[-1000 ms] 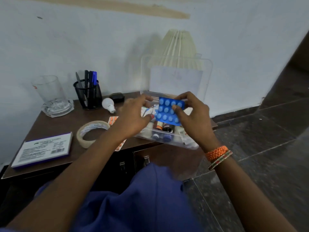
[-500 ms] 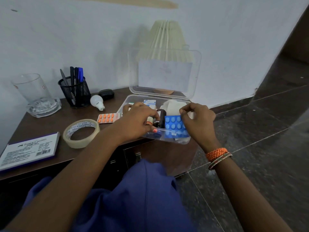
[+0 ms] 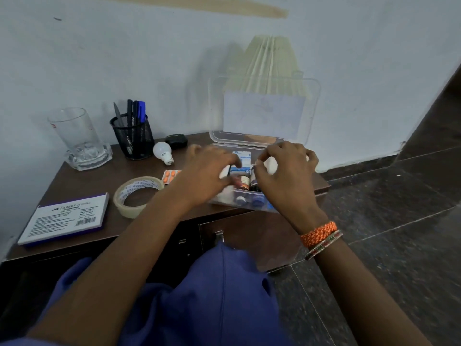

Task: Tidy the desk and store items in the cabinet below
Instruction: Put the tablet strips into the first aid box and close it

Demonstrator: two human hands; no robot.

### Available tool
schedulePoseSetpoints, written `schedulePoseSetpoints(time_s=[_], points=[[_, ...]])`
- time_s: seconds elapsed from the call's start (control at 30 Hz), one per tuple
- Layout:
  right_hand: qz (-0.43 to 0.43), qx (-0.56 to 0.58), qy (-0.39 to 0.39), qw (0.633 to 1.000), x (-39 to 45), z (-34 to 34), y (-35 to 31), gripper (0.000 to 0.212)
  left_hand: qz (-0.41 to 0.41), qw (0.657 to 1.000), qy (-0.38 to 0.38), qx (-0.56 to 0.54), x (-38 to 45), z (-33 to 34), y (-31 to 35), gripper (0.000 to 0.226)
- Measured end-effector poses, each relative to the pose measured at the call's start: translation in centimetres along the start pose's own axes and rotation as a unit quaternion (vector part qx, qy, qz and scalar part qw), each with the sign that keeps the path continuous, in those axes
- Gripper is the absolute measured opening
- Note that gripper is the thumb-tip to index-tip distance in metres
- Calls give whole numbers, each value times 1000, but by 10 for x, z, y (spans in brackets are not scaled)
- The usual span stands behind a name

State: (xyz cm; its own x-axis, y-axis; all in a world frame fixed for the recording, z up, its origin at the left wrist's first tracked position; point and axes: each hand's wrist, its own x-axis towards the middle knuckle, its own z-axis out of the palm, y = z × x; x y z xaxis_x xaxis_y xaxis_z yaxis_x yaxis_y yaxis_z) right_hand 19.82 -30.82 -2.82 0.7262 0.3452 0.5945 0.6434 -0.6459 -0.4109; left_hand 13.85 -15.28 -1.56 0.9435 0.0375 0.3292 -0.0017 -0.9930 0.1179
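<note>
While both hands – left hand (image 3: 212, 171), right hand (image 3: 287, 176), grips unclear – settle medicines in the clear box (image 3: 249, 206), level contents so the lid (image 3: 264, 111) shuts flush

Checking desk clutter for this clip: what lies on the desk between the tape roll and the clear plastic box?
In the head view, an orange pill strip lies between the tape roll and the clear plastic box, partly hidden by the left hand.

Bare desk (image 3: 82, 186) between tape roll (image 3: 138, 196), glass (image 3: 77, 138).
</note>
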Motion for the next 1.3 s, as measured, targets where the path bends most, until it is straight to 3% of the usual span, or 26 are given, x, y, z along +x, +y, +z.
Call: schedulePoseSetpoints(time_s=[0.1, 0.2, 0.33, 0.5, 0.8, 0.93, 1.1, 1.3], points=[[-55, 19, -36, 998, 13, 12, -30, 11, -68, 997, 34, 3, -14, -17, -37, 25], [-123, 8, -117, 985, 27, 29, -61, 14, -123, 988, 56, -79, -36, -27, -72, 27], [-183, -124, -230, 948, 43, 59, -92, 23, -158, 980, 43, -111, -58, -34, -95, 29], [-209, -260, -322, 886, 51, 97, -110, 26, -163, 982, 13, -96, -71, -36, -112, 35], [-183, -255, -381, 870, 64, 124, -114, 32, -179, 981, -12, -77, -70, -32, -124, 41], [-169, -162, -320, 918, 63, 122, -114, 33, -180, 981, 3, -74, -68, -31, -126, 47], [-217, -52, -163, 961, 48, 90, -115, 29, -140, 979, 80, -124, -62, -38, -111, 60], [-246, 4, 64, 967, 20, 48, -99, 24, -77, 959, 174, -208, -54, -55, -69, 26]])
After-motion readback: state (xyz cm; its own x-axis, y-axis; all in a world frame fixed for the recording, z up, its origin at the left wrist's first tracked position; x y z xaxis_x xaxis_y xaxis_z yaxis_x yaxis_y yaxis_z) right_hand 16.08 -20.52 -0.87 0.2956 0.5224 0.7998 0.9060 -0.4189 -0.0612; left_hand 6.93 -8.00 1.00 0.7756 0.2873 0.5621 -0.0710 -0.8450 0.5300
